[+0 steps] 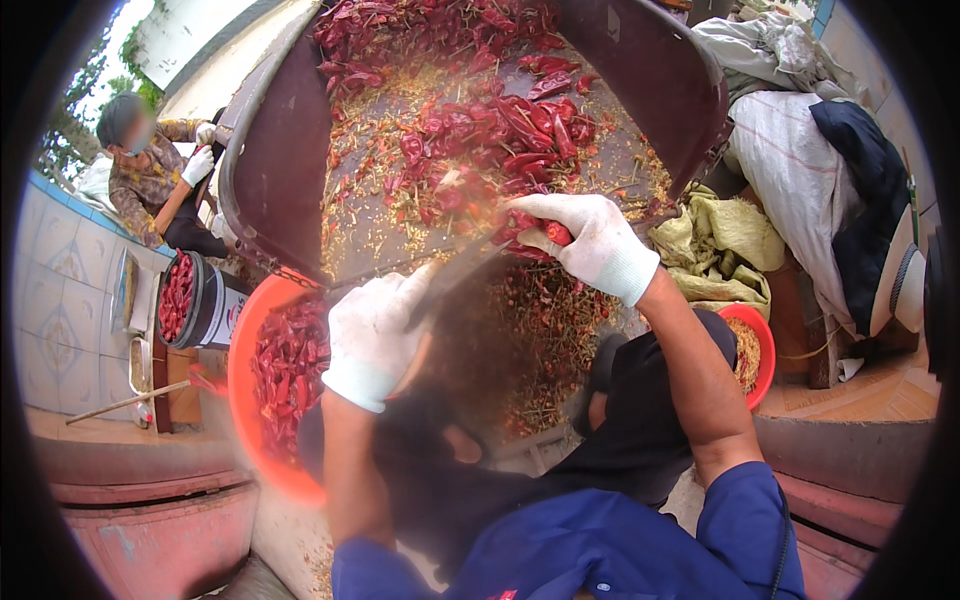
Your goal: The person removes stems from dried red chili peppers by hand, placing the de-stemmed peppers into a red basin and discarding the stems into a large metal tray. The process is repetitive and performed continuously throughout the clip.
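My left hand (379, 330), in a white knit glove, is closed around a metal cutting tool (466, 276). Its blade points up and right; blur hides whether it is a knife or shears. The blade's tip meets dried red chili peppers (521, 225) gripped in my gloved right hand (589, 236). Beyond both hands, a dark metal cart tray (360, 255) holds a small pile of chilies (517, 135) amid scattered seeds and stems, with a larger heap (442, 30) at the far end. Cut stems (555, 352) lie below my hands, between my legs.
An orange tub (244, 375) of chilies stands at my left, beside a black bucket (199, 300) of chilies. A red bowl (765, 352) holds seeds at right, near yellowish sacks (720, 240) and a white sack (787, 187). Another gloved person (154, 172) sits at far left.
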`<state>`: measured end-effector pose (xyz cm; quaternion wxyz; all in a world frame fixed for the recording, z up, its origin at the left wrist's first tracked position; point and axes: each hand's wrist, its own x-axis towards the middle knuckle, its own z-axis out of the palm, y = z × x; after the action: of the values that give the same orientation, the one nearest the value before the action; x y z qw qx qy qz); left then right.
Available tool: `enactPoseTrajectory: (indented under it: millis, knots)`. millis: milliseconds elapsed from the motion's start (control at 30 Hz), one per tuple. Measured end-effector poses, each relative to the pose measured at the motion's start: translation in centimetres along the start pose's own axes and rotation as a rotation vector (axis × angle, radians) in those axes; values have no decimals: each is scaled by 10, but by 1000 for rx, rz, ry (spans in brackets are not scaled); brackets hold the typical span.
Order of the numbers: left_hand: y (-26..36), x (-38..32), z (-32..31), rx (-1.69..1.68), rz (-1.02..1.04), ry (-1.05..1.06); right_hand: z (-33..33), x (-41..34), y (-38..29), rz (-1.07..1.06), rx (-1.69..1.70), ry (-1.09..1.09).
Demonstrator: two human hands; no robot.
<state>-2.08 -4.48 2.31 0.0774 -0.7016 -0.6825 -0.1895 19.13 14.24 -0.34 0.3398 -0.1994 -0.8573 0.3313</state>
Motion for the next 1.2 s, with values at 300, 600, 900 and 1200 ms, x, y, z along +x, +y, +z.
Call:
enactPoseTrajectory:
  millis: [300, 600, 900, 1200]
  knots:
    - [-1, -2, 0, -121, -68, -101, 0, 0, 4, -16, -15, -39]
    - [-5, -5, 12, -580, -121, -257, -7, -5, 5, 105, 142, -311]
    - [23, 4, 29, -730, -249, 19, 15, -6, -30, 516, 709, 0]
    - [37, 6, 49, -894, -337, 52, 6, -5, -35, 565, 1153, -91]
